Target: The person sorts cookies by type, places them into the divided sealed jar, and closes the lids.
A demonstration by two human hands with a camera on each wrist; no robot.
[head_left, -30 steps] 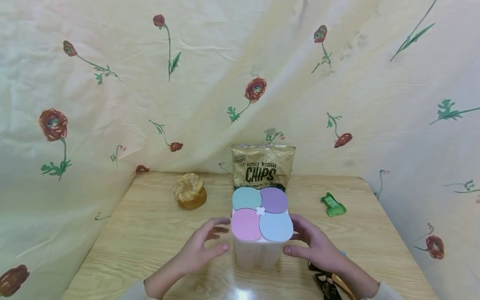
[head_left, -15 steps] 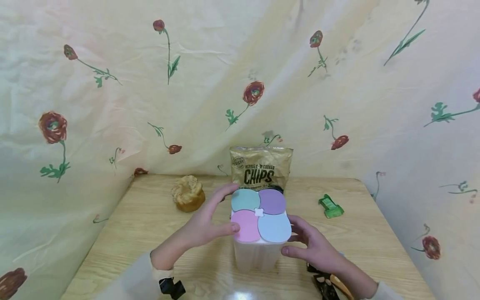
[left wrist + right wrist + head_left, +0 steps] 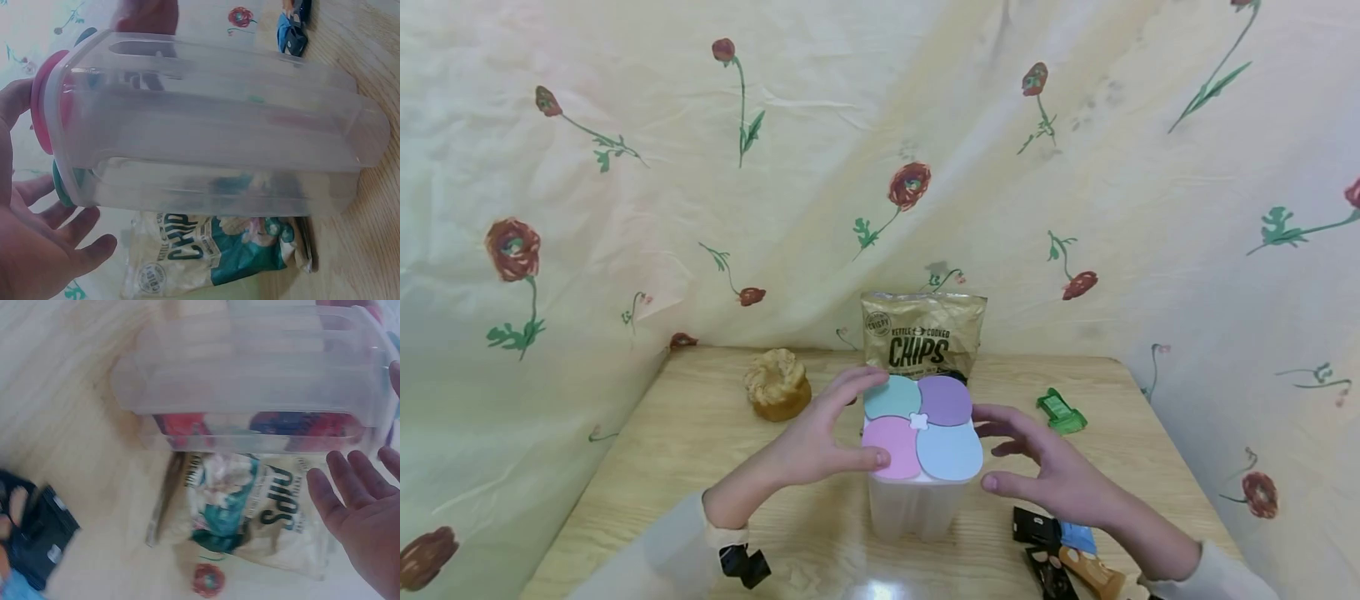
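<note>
A tall, clear plastic food container [image 3: 916, 508] stands upright in the middle of the table, topped by rounded flap lids in teal, purple, pink [image 3: 891, 448] and light blue. My left hand [image 3: 816, 442] touches the top's left side: the thumb lies on the pink lid and a fingertip reaches the teal one. In the left wrist view its other fingers [image 3: 87, 253] spread beside the container's top. My right hand [image 3: 1048, 467] is held at the container's right side, fingers bent loosely and thumb apart from the wall. Coloured contents show through the container in the right wrist view.
A gold chips bag [image 3: 921, 333] stands behind the container. A ring-shaped bun [image 3: 778, 385] lies back left, and a green wrapped packet [image 3: 1062, 412] back right. Several small black, blue and brown packets [image 3: 1063, 554] lie near my right forearm. Flowered cloth hangs behind the table.
My left hand has risen from beside the container to its top, thumb now on the pink lid. My right hand has shifted slightly up and right, uncovering more of the small packets.
</note>
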